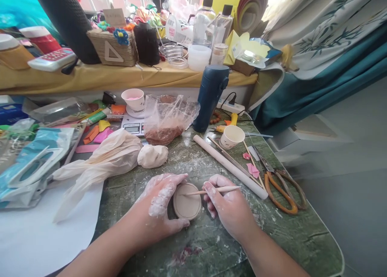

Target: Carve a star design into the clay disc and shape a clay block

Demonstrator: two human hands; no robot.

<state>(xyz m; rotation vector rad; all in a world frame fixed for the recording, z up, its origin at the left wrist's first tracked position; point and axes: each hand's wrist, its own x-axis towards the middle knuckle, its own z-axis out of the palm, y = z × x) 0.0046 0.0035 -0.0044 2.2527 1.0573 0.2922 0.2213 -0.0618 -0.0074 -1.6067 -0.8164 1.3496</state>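
Observation:
A round, flat clay disc (187, 206) lies on the green, flour-dusted table (211, 244). My left hand (160, 200), powdered white, curls round the disc's left edge with fingers and thumb against it. My right hand (225, 206) pinches a thin wooden stick (211, 191). The stick's tip rests on the top of the disc. A lump of white clay (152, 155) sits just behind my left hand.
Right of my hands lie a white rolling pin (229, 166), wooden skewers, a paper cup (231, 136) and orange-handled scissors (279, 188). Behind stand a plastic bag of brown material (166, 120), a scale, a blue flask (210, 96). White paper (45, 228) and crumpled plastic lie left.

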